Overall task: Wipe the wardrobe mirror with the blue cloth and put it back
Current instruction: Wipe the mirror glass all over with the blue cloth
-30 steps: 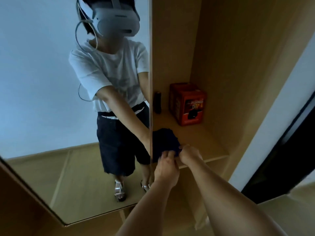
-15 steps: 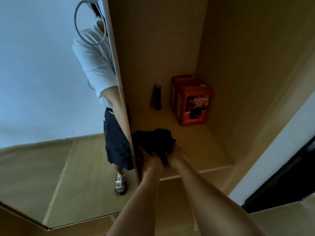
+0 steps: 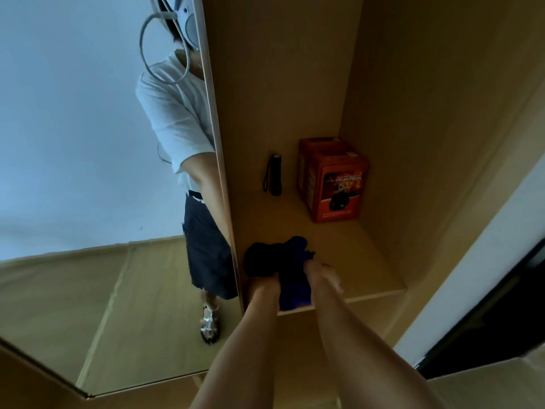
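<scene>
Now both hands' fingers curl into the blue cloth, bunched on the shelf.

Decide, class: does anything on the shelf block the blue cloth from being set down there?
Nothing visible does. The blue cloth already lies at the shelf front, both hands on it. The flashlight and the orange box stand further back, apart from it.

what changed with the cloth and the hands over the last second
Both hands pushed the blue cloth further in over the shelf, beside the mirror. The left hand and right hand still grip it; part overhangs the front edge. The flashlight and red box stayed put.
</scene>
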`<action>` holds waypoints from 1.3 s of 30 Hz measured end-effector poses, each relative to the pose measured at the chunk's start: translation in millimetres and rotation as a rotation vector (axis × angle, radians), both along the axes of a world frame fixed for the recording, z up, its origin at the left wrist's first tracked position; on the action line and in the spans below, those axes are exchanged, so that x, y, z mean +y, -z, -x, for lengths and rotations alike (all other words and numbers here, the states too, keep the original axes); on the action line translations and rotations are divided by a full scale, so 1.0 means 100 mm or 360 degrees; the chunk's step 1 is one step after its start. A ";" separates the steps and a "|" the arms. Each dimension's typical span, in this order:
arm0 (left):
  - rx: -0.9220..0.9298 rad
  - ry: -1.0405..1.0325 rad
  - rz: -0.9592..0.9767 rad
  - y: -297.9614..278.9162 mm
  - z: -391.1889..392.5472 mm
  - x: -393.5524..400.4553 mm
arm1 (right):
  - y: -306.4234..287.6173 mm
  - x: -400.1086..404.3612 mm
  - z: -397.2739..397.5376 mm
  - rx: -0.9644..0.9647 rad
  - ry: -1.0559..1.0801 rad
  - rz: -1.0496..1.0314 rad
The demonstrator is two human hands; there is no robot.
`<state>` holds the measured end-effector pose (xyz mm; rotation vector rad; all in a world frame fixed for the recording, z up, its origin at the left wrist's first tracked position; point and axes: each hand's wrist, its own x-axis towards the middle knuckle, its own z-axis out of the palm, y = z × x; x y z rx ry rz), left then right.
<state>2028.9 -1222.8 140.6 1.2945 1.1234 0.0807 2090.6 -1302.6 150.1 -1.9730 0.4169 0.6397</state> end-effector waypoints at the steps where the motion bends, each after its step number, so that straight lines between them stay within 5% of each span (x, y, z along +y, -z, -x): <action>1: -0.0030 0.0018 0.0010 -0.01 0.04 -0.04 | -0.03 -0.05 0.01 0.0025 0.0146 -0.0198; 5: 0.0020 0.0102 -0.0053 -0.16 0.13 -0.25 | -0.18 -0.27 0.13 0.0092 0.0500 -0.0685; 8: -0.0144 0.0032 0.0277 -0.35 0.19 -0.40 | -0.29 -0.44 0.25 0.0141 0.0615 -0.0823; 15: -0.0600 -0.0100 0.0492 -0.59 0.60 -0.45 | -0.35 -0.72 0.78 -0.0169 0.0486 -0.1064; 26: -0.0732 0.0107 0.0607 -0.99 1.64 -0.51 | -0.31 -0.75 2.04 0.0496 0.0594 -0.1506; 30: -0.0703 0.0081 0.0713 -1.01 1.99 -0.40 | -0.33 -0.60 2.42 0.0212 0.0757 -0.1877; 33: -0.0576 0.0146 0.0474 -1.02 2.18 -0.29 | -0.40 -0.65 2.53 0.0016 0.0868 -0.1968; 37: -0.0239 0.0419 -0.0247 -0.95 2.34 -0.17 | -0.56 -0.69 2.60 -0.0106 0.0605 -0.1935; 39: -0.0289 0.0440 -0.0253 -1.04 2.42 -0.18 | -0.67 -0.63 2.66 -0.0061 0.0449 -0.1866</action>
